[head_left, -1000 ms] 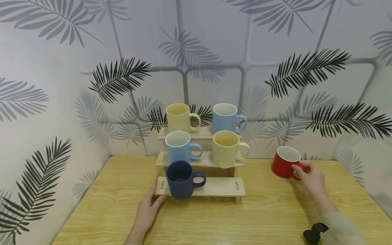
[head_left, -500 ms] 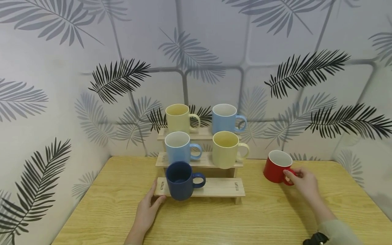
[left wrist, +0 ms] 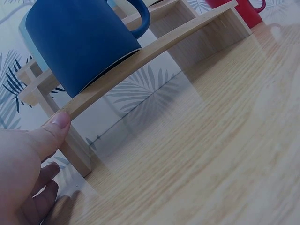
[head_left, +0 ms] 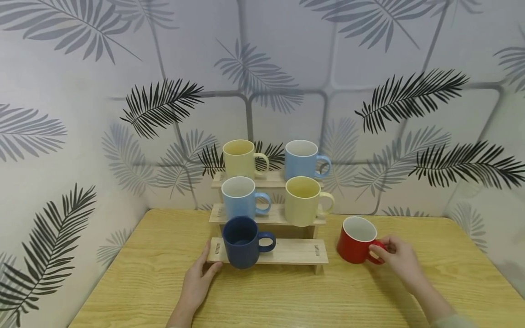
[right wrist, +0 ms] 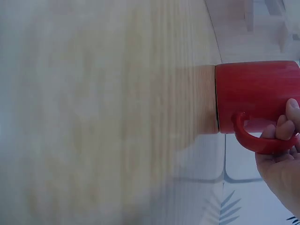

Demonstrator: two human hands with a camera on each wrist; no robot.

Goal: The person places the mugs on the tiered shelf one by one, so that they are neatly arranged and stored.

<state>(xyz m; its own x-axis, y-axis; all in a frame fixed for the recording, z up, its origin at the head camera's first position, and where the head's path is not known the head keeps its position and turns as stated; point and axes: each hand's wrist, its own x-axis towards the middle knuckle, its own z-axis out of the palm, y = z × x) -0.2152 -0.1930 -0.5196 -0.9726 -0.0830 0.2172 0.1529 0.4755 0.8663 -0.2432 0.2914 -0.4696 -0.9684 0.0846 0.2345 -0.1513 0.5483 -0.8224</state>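
My right hand (head_left: 398, 262) grips the handle of a red mug (head_left: 356, 246) just right of a three-step wooden rack (head_left: 293, 251). In the right wrist view the fingers curl through the red mug's handle; whether its base touches the table cannot be told. My left hand (head_left: 196, 280) holds the left end of the rack's bottom step, its thumb (left wrist: 60, 121) on the step's edge. A dark blue mug (head_left: 241, 246) stands on the left of that step, beside the hand, its handle facing right.
On the middle step stand a light blue mug (head_left: 238, 200) and a yellow mug (head_left: 302, 202). The top step bears another yellow mug (head_left: 239, 159) and light blue mug (head_left: 301, 160). The wooden table (head_left: 283, 300) meets a leaf-patterned wall (head_left: 283, 59) at the back.
My right hand has brought the red mug leftward and nearer to me, close to the rack's right end. My left hand and the mugs on the rack have stayed in place.
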